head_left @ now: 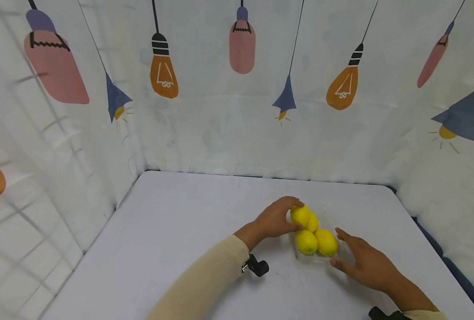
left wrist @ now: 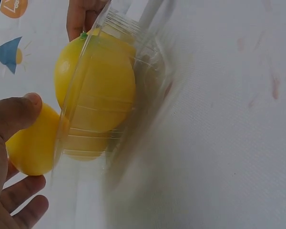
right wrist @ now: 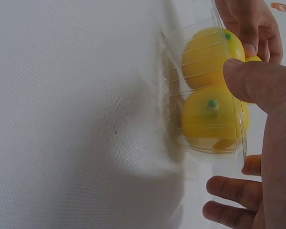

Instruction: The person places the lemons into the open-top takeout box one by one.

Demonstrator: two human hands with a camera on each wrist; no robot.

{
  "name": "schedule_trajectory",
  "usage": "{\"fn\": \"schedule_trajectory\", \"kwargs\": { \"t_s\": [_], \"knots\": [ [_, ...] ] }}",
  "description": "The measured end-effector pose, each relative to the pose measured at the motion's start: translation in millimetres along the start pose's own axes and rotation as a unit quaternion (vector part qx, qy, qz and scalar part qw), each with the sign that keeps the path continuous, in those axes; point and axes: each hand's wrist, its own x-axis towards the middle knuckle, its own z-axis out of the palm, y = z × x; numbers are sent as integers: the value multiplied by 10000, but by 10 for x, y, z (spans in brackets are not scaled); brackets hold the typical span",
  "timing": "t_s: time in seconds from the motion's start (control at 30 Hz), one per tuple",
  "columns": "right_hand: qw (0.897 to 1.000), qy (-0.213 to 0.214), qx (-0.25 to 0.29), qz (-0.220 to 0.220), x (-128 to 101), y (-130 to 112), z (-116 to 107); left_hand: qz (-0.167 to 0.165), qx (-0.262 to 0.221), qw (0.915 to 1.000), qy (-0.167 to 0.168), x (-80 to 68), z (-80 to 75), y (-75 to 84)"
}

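Observation:
A clear plastic container [head_left: 312,259] stands on the table with several yellow lemons in it; two of them, a front left lemon [head_left: 306,242] and a front right lemon [head_left: 327,242], sit side by side. My left hand [head_left: 275,218] pinches another lemon [left wrist: 34,143] between thumb and fingers at the container's back left, where it sticks out past the rim in the left wrist view. On the right side, my right hand [head_left: 368,263] has its fingers spread and relaxed, the thumb close by the container's rim [right wrist: 242,129] in the right wrist view.
A white table [head_left: 181,231] spreads under everything. Behind it hangs a pale curtain [head_left: 217,138] printed with lamps and bulbs, and another stretch of curtain [head_left: 33,178] runs along the left. Black wrist camera mounts [head_left: 258,266] are strapped at the sleeves.

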Motion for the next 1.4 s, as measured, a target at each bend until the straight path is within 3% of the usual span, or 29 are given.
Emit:
{"fn": "schedule_trajectory", "kwargs": {
  "t_s": [0.37, 0.93, 1.17, 1.4],
  "knots": [
    [9999, -113, -15, 110, 12, -25, -3, 165, 136, 9997, 137, 8, 19, -2],
    [9998, -140, 50, 95, 13, -37, -39, -374, 484, 9981, -61, 49, 121, 54],
    [10000, -71, 18, 22, 14, -29, -30, -275, 1097, 9935, 87, 45, 118, 40],
    [9999, -130, 39, 86, 14, -32, -14, -562, 1337, 9894, -111, 36, 173, 30]
  ]
}}
